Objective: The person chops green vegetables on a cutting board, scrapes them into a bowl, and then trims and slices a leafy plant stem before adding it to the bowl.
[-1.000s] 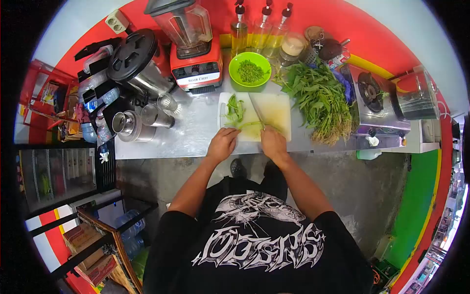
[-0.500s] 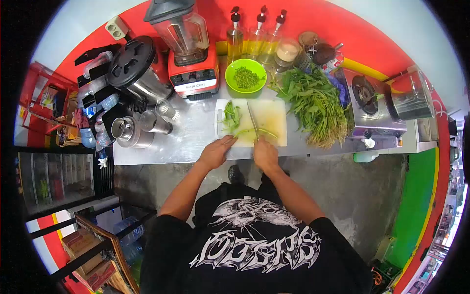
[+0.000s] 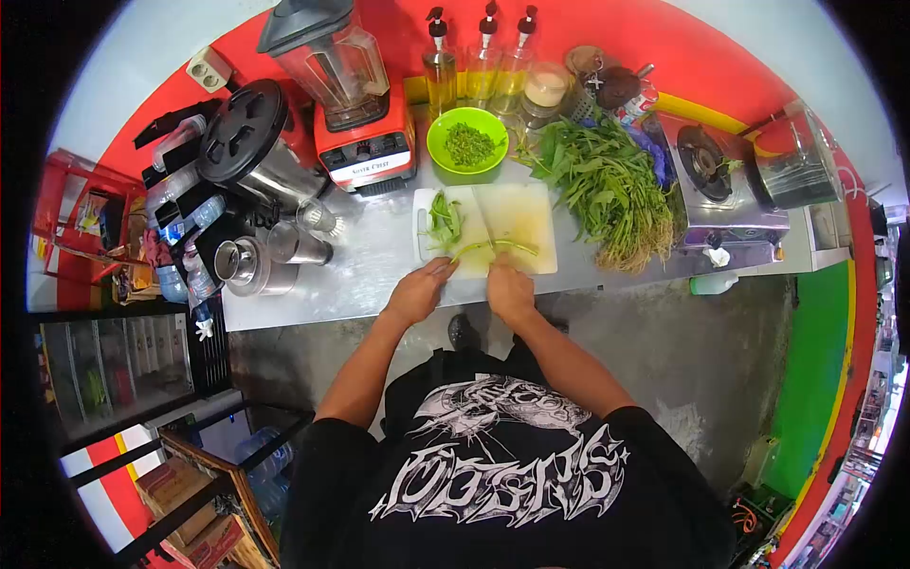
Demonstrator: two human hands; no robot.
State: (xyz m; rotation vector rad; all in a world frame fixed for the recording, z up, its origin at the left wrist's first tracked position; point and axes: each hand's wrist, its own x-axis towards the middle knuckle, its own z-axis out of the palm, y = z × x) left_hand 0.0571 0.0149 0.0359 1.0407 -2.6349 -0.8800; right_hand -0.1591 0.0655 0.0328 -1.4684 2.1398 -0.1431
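- Since the blade crosses the stem [image 3: 517,247] on the cutting board [image 3: 530,211], we judge that the left hand [image 3: 415,293] pinches one end for steadiness.
- We see the right hand [image 3: 512,291] closed around the handle of the knife [image 3: 486,216], its tip pointing away.
- We note both forearms converging forward.

Bowl [image 3: 466,140]: lime green. Board [image 3: 528,211]: white, stained yellowish. Blender [image 3: 364,147]: red base. Shirt [image 3: 512,474]: black, white graphic print. Wall [image 3: 403,38]: red, yellow stripe. Greens [image 3: 607,185]: green.
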